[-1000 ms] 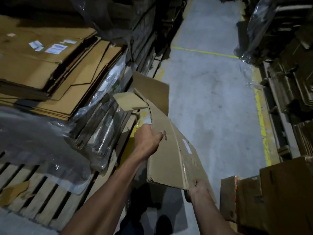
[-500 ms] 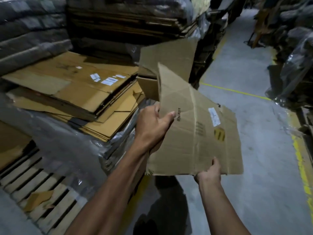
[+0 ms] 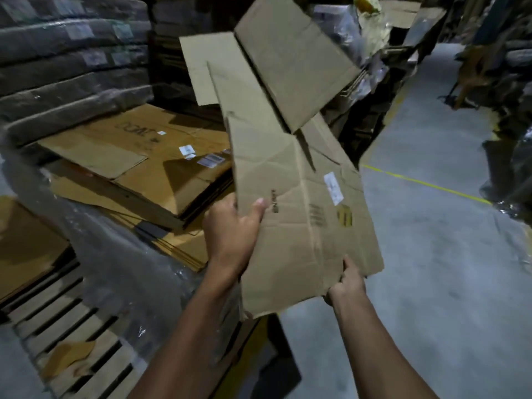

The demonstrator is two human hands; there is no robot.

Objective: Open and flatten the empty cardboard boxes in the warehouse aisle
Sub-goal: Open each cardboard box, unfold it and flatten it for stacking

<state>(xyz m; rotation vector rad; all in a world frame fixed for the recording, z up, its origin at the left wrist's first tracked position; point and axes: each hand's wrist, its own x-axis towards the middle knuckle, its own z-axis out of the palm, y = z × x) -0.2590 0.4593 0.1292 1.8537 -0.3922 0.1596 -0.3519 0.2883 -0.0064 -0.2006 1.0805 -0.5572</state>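
As the flattened cardboard box (image 3: 299, 203) lifts higher, both hands hold it.
Left hand (image 3: 230, 234) and right hand (image 3: 347, 286) grasp its edges above the flat-cardboard stack (image 3: 138, 168), seemingly ready for stacking.

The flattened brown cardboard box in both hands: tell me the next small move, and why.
Probably swing the flattened brown cardboard box leftward and lay it on the stack of flattened brown cardboard sheets on the wooden pallet. The left hand grips its left edge, the right hand pinches its bottom edge, and its body looks collapsed, though the top flaps stick up.
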